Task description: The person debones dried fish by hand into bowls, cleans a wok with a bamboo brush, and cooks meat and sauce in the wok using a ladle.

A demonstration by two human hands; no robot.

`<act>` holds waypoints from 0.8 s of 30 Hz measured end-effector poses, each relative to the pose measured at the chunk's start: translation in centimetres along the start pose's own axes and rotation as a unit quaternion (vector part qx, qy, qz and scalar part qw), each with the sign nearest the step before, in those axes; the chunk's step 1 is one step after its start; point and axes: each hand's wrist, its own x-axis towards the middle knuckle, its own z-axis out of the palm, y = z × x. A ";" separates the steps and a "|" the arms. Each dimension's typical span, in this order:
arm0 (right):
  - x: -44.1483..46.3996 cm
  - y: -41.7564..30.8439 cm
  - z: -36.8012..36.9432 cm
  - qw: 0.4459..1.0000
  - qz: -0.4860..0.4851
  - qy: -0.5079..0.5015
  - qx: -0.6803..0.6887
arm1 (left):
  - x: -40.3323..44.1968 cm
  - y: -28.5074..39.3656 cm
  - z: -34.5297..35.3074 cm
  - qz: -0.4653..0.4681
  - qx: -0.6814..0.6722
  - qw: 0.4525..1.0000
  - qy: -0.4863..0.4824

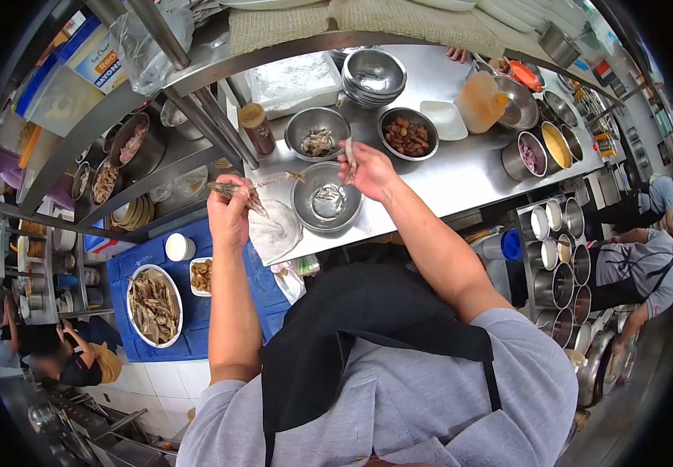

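In the head view, my left hand (229, 222) pinches a small split fish (257, 204); its bony spine and tail stick out to the right. My right hand (373, 173) is closed on a thin strip of fish (350, 156), held upright by the fingertips. Between and below the hands stands a steel bowl (301, 212) with silvery fish scraps in its bottom. Just behind it, another steel bowl (294, 124) contains torn fish pieces (318, 143). A folded white cloth (274, 231) lies beneath my left hand, beside the bowl.
A steel bowl of brown chunks (408, 138) and stacked bowls (371, 74) stand at the back. A brown-capped bottle (258, 128) is near the shelf post. Left, an oval dish (132, 311) of whole fish sits on a blue surface (196, 354). Other people (632, 268) are nearby.
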 end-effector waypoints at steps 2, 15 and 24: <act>-0.5 -0.5 0.6 0.997 0.038 -0.069 -0.021 | 0.1 -0.1 0.0 -0.025 0.032 0.999 0.000; 0.3 -3.0 3.6 0.952 -0.005 -0.138 -0.275 | 4.5 -8.9 6.1 -0.132 0.104 0.984 0.054; -0.2 -3.7 4.6 0.906 -0.077 -0.137 -0.394 | 5.6 -6.9 9.3 -0.099 0.186 0.977 0.016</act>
